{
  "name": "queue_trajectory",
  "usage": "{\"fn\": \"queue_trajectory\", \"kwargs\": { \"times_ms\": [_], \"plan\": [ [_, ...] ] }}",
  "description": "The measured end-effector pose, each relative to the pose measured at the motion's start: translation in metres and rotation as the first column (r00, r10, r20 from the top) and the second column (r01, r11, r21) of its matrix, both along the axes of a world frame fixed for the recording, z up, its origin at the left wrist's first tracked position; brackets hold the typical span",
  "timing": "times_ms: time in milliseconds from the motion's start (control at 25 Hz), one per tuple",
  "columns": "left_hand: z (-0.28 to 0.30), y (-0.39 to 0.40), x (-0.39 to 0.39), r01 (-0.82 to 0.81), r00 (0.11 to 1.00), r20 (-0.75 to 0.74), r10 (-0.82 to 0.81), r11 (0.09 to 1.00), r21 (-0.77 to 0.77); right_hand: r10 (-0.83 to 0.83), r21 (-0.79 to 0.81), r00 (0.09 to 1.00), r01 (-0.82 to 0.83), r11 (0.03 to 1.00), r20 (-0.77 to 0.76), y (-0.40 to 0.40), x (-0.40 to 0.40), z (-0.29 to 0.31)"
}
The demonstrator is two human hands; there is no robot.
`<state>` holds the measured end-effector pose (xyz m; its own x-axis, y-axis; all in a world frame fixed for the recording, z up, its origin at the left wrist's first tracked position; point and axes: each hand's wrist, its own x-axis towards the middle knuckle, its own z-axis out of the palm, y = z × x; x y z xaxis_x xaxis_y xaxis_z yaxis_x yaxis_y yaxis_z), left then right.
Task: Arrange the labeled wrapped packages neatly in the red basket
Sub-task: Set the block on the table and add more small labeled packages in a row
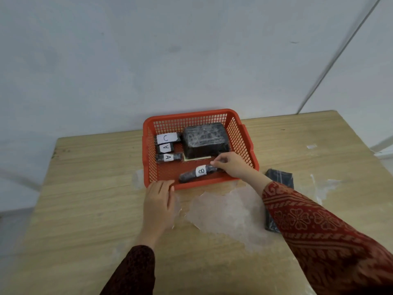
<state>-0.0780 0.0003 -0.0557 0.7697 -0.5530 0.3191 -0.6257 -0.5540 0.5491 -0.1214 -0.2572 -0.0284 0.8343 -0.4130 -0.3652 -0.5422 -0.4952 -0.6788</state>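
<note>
The red basket (244,137) stands at the table's far middle. Inside, along its left wall, lie a black package labeled C (168,138) and two labeled A (165,147) (169,157). A large black wrapped block (204,139) fills the back right, with a pale label edge showing under it. A long dark package labeled B (196,172) lies slanted near the front wall. My right hand (230,165) reaches into the basket and pinches the right end of package B. My left hand (159,201) rests flat against the basket's front left corner.
A flat dark wrapped package (280,177) lies on the wooden table right of the basket, partly under my right sleeve. Clear plastic film (225,211) is spread on the table in front of the basket. A white wall rises close behind the table.
</note>
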Motion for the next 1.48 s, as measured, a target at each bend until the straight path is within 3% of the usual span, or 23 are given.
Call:
{"fn": "queue_trajectory", "kwargs": {
  "times_ms": [240,640,720,840,960,1040,1160,1320,1400,1480],
  "plan": [
    [-0.010,0.006,0.003,0.003,1.000,0.004,-0.003,0.999,0.034,0.207,-0.017,0.957,-0.215,0.976,-0.204,0.018,0.028,-0.015],
    [-0.022,0.000,-0.001,-0.048,0.993,0.115,0.038,0.995,0.086,0.388,0.007,0.892,-0.397,0.918,-0.231,0.016,0.024,-0.013],
    [-0.025,-0.001,-0.001,-0.062,0.990,0.132,0.049,0.993,0.098,0.358,-0.122,0.918,-0.380,0.917,-0.171,0.011,0.019,-0.011],
    [-0.028,-0.002,-0.001,-0.075,0.987,0.151,0.059,0.992,0.104,0.150,-0.429,0.988,-0.146,0.892,-0.024,-0.007,0.014,-0.007],
    [-0.030,-0.003,0.000,-0.080,0.984,0.167,0.063,0.992,0.093,-0.031,-0.460,0.993,-0.027,0.888,-0.118,-0.020,0.013,-0.004],
    [-0.031,-0.003,-0.001,-0.080,0.983,0.171,0.065,0.993,0.083,-0.023,-0.476,0.965,-0.109,0.873,-0.262,-0.018,0.018,-0.005],
    [-0.032,-0.004,-0.001,-0.082,0.982,0.179,0.067,0.994,0.078,0.016,-0.560,0.936,-0.224,0.798,-0.352,-0.018,0.024,-0.006],
    [-0.033,-0.003,0.000,-0.079,0.982,0.178,0.064,0.994,0.078,0.182,-0.556,0.860,-0.456,0.695,-0.477,-0.027,0.015,-0.010],
    [-0.032,-0.002,-0.001,-0.075,0.984,0.167,0.060,0.994,0.082,0.241,-0.546,0.829,-0.523,0.655,-0.504,-0.028,0.013,-0.008],
    [-0.028,-0.002,-0.002,-0.067,0.989,0.141,0.055,0.995,0.079,0.257,-0.566,0.855,-0.497,0.658,-0.451,-0.029,0.015,-0.004]
  ]
}}
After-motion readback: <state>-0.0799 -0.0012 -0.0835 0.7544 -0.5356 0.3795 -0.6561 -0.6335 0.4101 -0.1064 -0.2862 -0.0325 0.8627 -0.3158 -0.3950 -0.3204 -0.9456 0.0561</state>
